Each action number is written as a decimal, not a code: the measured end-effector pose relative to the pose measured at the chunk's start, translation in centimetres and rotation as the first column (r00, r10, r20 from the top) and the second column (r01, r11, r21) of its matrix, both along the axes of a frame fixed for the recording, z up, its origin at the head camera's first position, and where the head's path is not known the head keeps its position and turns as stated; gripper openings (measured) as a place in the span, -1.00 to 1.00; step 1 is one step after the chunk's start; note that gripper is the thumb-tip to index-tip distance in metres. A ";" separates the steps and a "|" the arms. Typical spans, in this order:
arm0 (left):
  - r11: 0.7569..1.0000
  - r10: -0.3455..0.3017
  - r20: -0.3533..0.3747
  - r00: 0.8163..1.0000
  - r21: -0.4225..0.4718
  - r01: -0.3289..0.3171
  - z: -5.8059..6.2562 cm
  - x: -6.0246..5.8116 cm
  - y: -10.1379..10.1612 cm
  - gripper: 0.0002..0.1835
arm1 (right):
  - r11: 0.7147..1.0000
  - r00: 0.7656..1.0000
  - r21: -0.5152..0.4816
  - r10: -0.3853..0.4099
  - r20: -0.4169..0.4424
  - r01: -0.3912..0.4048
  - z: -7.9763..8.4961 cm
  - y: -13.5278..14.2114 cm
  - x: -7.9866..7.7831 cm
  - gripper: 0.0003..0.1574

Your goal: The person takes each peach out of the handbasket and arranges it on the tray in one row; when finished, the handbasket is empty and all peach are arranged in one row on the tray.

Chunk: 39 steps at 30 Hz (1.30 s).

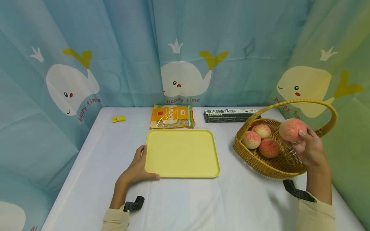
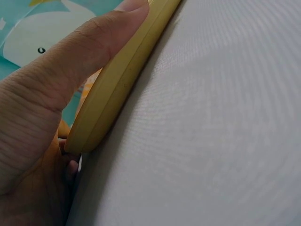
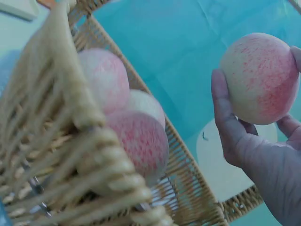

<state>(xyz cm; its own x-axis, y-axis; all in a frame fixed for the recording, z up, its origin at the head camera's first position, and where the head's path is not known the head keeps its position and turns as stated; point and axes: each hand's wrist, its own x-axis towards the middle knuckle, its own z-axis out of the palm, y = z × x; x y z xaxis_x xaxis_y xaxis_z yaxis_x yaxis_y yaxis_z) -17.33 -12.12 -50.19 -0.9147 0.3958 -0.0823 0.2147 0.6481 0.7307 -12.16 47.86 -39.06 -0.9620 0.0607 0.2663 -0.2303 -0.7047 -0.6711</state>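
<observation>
My right hand (image 1: 310, 149) holds a pink and cream peach (image 1: 293, 130) above the right side of a woven basket (image 1: 260, 166). Thumb and fingers wrap its sides, as the right wrist view shows, with the peach (image 3: 258, 77) apart from the others. Inside the basket lie three more peaches, among them a redder peach (image 1: 269, 148) at the front. At the near left corner of a yellow tray (image 1: 182, 154), my left hand (image 1: 138, 168) grips the rim, thumb along the front edge and fingers at the left side. The left wrist view shows the thumb (image 2: 94, 42) against the rim.
Behind the tray lies an orange food packet (image 1: 172, 117), with a dark pasta box (image 1: 231, 115) to its right. A small yellow packet (image 1: 118, 119) lies at the back left. The basket's tall handle (image 1: 300, 101) arches over it. A curtain (image 1: 130, 64) hangs behind the table.
</observation>
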 end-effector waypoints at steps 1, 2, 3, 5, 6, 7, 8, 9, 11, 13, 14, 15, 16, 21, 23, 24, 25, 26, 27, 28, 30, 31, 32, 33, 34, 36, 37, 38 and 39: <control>1.000 0.002 0.000 1.000 0.002 -0.002 0.0 0.0 0.0 0.55 | 0.999 0.999 -0.033 0.033 -0.015 -0.034 0.1 -0.2 -0.1 -0.45; 1.000 0.001 -0.001 1.000 0.001 -0.001 0.0 0.0 -0.1 0.54 | 0.998 0.998 -0.042 0.054 -0.035 -0.056 0.1 -0.4 -0.1 -0.44; 1.000 0.001 0.001 1.000 0.000 -0.001 0.0 0.0 -0.1 0.54 | 0.997 0.996 -0.037 0.070 -0.047 -0.072 0.2 -0.7 -0.1 -0.42; 1.000 0.004 0.005 1.000 -0.001 -0.004 0.0 0.0 -0.2 0.54 | 0.995 0.993 -0.015 0.096 -0.069 -0.097 0.2 -1.1 0.0 -0.42; 1.000 0.005 0.005 1.000 -0.003 -0.005 0.0 0.0 -0.2 0.54 | 0.995 0.993 0.002 0.103 -0.064 -0.103 0.3 -1.4 0.0 -0.42; 1.000 0.007 0.008 1.000 -0.001 -0.007 0.0 0.1 -0.3 0.54 | 0.994 0.993 0.031 0.103 -0.063 -0.101 0.3 -1.6 0.0 -0.42; 1.000 0.008 0.007 1.000 -0.002 -0.008 -0.1 0.1 -0.3 0.54 | 0.994 0.993 0.048 0.105 -0.058 -0.102 0.3 -1.8 0.0 -0.42; 1.000 0.010 0.007 1.000 -0.002 -0.010 -0.1 0.1 -0.3 0.53 | 0.992 0.991 0.044 0.121 -0.055 -0.119 0.4 -2.0 0.0 -0.42; 1.000 0.012 0.001 1.000 -0.003 -0.012 -0.1 0.1 -0.4 0.54 | 0.988 0.987 0.023 0.154 -0.056 -0.153 0.4 -2.4 -0.1 -0.44; 1.000 0.012 -0.004 1.000 -0.003 -0.012 -0.2 0.1 -0.4 0.54 | 0.975 0.972 -0.011 0.220 -0.087 -0.222 0.4 -2.6 -0.2 -0.44; 1.000 0.010 -0.009 1.000 -0.002 -0.010 -0.2 0.0 -0.4 0.54 | 0.970 0.965 -0.001 0.243 -0.102 -0.244 0.4 -2.7 -0.2 -0.43; 1.000 0.009 -0.012 1.000 -0.001 -0.009 -0.2 0.0 -0.3 0.54 | 0.960 0.953 -0.012 0.277 -0.125 -0.281 0.3 -2.7 -0.2 -0.42; 1.000 0.008 -0.015 1.000 0.000 -0.008 -0.2 -0.1 -0.3 0.54 | 0.951 0.942 -0.011 0.303 -0.145 -0.308 0.3 -2.8 -0.2 -0.41; 1.000 0.006 -0.019 1.000 0.016 -0.006 -0.3 -0.2 -0.2 0.54 | 0.957 0.943 0.058 0.290 -0.165 -0.284 0.3 -3.2 0.1 -0.41; 1.000 0.010 -0.013 1.000 0.020 -0.009 -0.4 -0.2 -0.1 0.54 | 0.967 0.958 0.116 0.241 -0.152 -0.225 0.3 -3.5 0.2 -0.40; 1.000 0.012 -0.011 1.000 0.019 -0.011 -0.4 -0.3 -0.2 0.54 | 0.967 0.962 0.153 0.225 -0.153 -0.202 0.3 -3.7 0.3 -0.38; 1.000 0.011 -0.008 1.000 0.018 -0.011 -0.4 -0.3 -0.2 0.54 | 0.966 0.965 0.185 0.210 -0.154 -0.181 0.3 -3.9 0.4 -0.35; 1.000 0.010 -0.005 1.000 0.017 -0.010 -0.4 -0.3 -0.2 0.55 | 0.962 0.969 0.222 0.194 -0.155 -0.157 0.3 -4.1 0.5 -0.32; 1.000 0.009 -0.007 1.000 0.017 -0.009 -0.3 -0.3 -0.2 0.55 | 0.955 0.971 0.266 0.179 -0.157 -0.133 0.3 -4.3 0.6 -0.27; 1.000 0.009 -0.006 1.000 0.017 -0.009 -0.3 -0.3 -0.2 0.55 | 0.949 0.970 0.290 0.180 -0.162 -0.128 0.3 -4.5 0.8 -0.21; 1.000 0.004 -0.006 1.000 0.015 -0.003 -0.2 -0.3 -0.2 0.55 | 0.926 0.971 0.361 0.177 -0.161 -0.109 0.4 -4.9 1.1 -0.09; 1.000 0.000 -0.007 1.000 0.017 0.000 -0.2 -0.4 -0.1 0.55 | 0.913 0.972 0.394 0.176 -0.157 -0.102 0.5 -5.1 1.2 -0.05; 1.000 -0.002 -0.009 1.000 0.016 0.002 -0.3 -0.4 -0.1 0.56 | 0.895 0.974 0.437 0.173 -0.148 -0.092 0.6 -5.2 1.4 -0.02; 1.000 -0.004 -0.011 1.000 0.016 0.005 -0.3 -0.4 -0.1 0.56 | 0.879 0.971 0.468 0.188 -0.150 -0.098 0.6 -5.4 1.4 0.00; 1.000 -0.006 -0.011 1.000 0.014 0.006 -0.3 -0.4 -0.1 0.56 | 0.856 0.969 0.508 0.194 -0.150 -0.093 0.7 -5.6 1.5 0.02; 1.000 -0.005 -0.009 1.000 0.010 0.005 -0.3 -0.4 0.0 0.56 | 0.807 0.965 0.583 0.219 -0.147 -0.094 0.9 -6.0 1.5 0.01; 1.000 -0.003 -0.008 1.000 0.009 0.003 -0.3 -0.4 0.0 0.56 | 0.771 0.967 0.632 0.212 -0.137 -0.079 1.1 -6.3 1.5 0.01; 1.000 -0.004 -0.008 1.000 0.011 0.004 -0.3 -0.4 0.0 0.56 | 0.735 0.969 0.674 0.213 -0.125 -0.075 1.2 -6.6 1.5 0.01; 1.000 -0.001 -0.005 1.000 0.010 0.001 -0.2 -0.4 0.0 0.56 | 0.702 0.969 0.708 0.220 -0.115 -0.075 1.4 -7.0 1.5 0.01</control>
